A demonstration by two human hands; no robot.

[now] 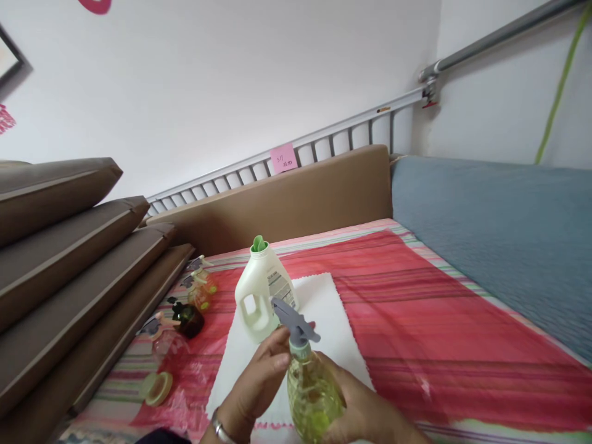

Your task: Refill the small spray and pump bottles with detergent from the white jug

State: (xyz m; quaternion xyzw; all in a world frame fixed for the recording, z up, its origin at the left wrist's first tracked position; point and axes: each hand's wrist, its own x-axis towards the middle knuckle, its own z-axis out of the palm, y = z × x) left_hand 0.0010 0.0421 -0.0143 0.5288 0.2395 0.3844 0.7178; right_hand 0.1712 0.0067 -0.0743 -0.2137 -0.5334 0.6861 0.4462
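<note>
A clear spray bottle (311, 394) with yellow-green liquid and a grey trigger head (296, 322) is tilted slightly in front of me. My right hand (358, 404) is wrapped around its body from the right. My left hand (263, 376), with a silver bracelet at the wrist, has its thumb against the pale green collar; its fingers curl behind the neck and are partly hidden. Just beyond, a large pale jug (256, 283) with a handle and a green spout in its uncapped mouth stands on a white scalloped mat (319, 296).
To the left stand a pink-tinted spray bottle (169, 345), a dark pump bottle (189, 319), several orange-tinted spray bottles (200, 295) and a yellowish round lid (158, 388). Stacked brown cushions (92, 265) border them. A red-striped cloth (407, 320) covers the surface; a blue-grey padded side (490, 228) rises at right.
</note>
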